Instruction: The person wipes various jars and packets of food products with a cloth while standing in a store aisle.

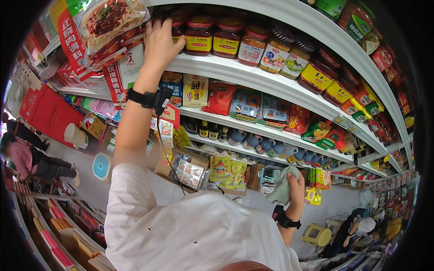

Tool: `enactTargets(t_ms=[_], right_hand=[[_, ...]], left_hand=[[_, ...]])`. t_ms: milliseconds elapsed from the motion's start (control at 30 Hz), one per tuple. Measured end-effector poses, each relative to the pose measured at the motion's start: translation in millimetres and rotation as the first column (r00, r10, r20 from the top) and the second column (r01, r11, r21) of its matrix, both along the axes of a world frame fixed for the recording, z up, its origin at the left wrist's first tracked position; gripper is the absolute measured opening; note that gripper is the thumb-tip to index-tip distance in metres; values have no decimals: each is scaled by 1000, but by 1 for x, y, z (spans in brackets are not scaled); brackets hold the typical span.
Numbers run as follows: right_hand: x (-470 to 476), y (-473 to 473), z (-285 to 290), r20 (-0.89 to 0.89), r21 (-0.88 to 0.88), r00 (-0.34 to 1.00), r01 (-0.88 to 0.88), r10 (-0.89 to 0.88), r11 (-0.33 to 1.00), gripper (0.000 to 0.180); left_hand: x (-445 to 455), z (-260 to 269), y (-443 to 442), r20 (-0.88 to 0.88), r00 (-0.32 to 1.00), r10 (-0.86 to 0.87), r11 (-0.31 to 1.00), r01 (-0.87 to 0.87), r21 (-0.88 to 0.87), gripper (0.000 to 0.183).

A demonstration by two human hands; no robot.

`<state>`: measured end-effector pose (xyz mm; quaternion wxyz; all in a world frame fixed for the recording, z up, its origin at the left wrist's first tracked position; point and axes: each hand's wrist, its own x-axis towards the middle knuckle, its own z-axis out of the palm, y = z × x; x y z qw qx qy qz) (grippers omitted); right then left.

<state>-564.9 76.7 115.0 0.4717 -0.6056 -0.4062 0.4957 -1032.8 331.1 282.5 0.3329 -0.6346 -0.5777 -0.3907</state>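
My left hand (162, 45) reaches onto the upper white shelf at its left end. Its thumb lies across the front of a dark glass jar (178, 29) with a red lid, and its fingertips reach into shadow, so I cannot tell whether it grips anything. To the right stands a row of jars, among them a red-lidded jar with a yellow label (199, 35) and a jar with a striped lid (276, 50). Lower right, my right hand (295, 189) holds a bunched grey-green cloth (284, 184), away from the shelf.
Seasoning packets (108, 20) hang over the shelf's left end, close to my left forearm. Sauce pouches (245, 103) and bottles line the lower shelves. Open cartons (190, 169) sit on the floor below. A yellow stool (317, 234) and people (359, 228) (25, 157) are farther off.
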Motion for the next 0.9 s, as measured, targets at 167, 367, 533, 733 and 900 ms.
enactTargets(t_ms=[167, 367, 533, 733, 900], right_hand=[[7, -2, -10, -24, 22, 1000, -15, 15, 1000, 26], [10, -4, -14, -47, 10, 999, -27, 28, 1000, 25], [2, -3, -9, -58, 5, 997, -57, 57, 998, 26], [-1, -10, -4, -58, -5, 997, -47, 46, 999, 26], [0, -13, -8, -73, -2, 996, -43, 43, 999, 25]], left_hand=[[6, -2, -7, 2, 1000, -23, 994, 23, 104, 53], [23, -7, -20, 195, 979, -64, 995, 49, 81, 54], [20, -15, -14, 224, 967, -125, 978, 81, 194, 57], [19, -29, -16, 269, 931, -247, 923, 141, 358, 60], [25, -34, -21, 452, 847, -280, 944, 156, 291, 68]])
